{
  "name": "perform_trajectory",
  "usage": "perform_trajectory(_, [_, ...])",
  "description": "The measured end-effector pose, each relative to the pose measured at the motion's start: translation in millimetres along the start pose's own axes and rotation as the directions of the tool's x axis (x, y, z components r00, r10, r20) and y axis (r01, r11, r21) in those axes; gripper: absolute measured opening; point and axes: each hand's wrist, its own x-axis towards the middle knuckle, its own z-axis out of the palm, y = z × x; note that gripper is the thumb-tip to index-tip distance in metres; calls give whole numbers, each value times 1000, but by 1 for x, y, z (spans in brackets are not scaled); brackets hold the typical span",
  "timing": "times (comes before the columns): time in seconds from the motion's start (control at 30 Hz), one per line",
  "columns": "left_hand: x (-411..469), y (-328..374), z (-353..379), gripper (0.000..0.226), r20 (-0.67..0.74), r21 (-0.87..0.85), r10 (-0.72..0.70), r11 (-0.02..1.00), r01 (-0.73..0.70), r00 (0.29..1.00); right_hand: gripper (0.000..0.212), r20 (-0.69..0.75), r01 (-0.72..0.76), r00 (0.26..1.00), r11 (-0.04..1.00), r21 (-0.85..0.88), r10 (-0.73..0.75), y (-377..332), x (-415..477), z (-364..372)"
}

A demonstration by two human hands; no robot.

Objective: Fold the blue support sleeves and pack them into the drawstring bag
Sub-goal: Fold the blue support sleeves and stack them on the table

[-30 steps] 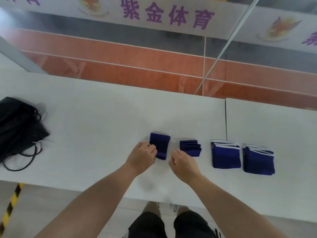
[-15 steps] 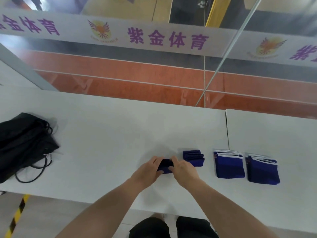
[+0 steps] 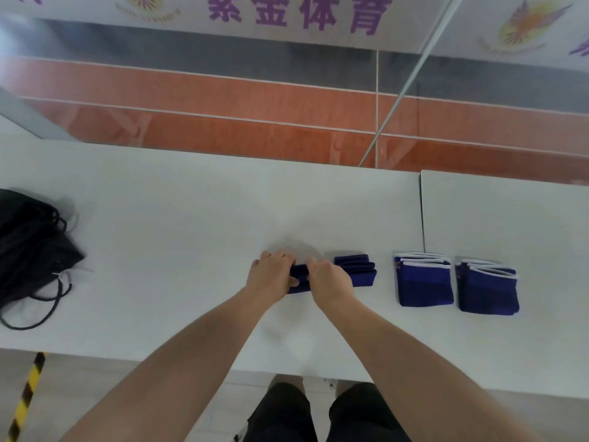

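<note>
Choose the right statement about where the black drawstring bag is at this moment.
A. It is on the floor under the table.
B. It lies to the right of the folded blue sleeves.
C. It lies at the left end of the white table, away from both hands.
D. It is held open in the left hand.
C: the black drawstring bag lies on the white table at its left end, while the left hand and right hand hold a blue sleeve near the middle.

Both hands are pressing a small blue sleeve (image 3: pixel 298 279) on the white table (image 3: pixel 178 237), left hand (image 3: pixel 271 275) and right hand (image 3: pixel 330 279) gripping it. Folded sleeves (image 3: pixel 358 269) are lying toward three o'clock; black drawstring bag (image 3: pixel 28 250) is sitting at nine o'clock.
</note>
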Motion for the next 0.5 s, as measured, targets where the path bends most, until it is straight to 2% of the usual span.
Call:
perform_trajectory(0.1, [-5,2,-7,29,21,-8,25,1000,-25,999,18,20,45,999,999,25,-45,4,-2,-10])
perform_trajectory(0.23, [-18,4,-19,48,88,3,91,996,-92,992,21,-42,149,988,989,0,-149,20,-16,-31])
perform_trajectory(0.27, [-20,5,-21,52,100,16,97,995,-100,990,22,-35,150,988,989,-5,-150,27,-21,-36])
perform_trajectory(0.33, [-23,9,-24,54,102,29,94,995,-97,990,21,-96,106,991,990,96,-97,40,-28,-43])
perform_trajectory(0.5, [-22,22,-20,44,72,20,58,998,-60,996,17,-144,60,989,986,154,-37,76,-48,-38])
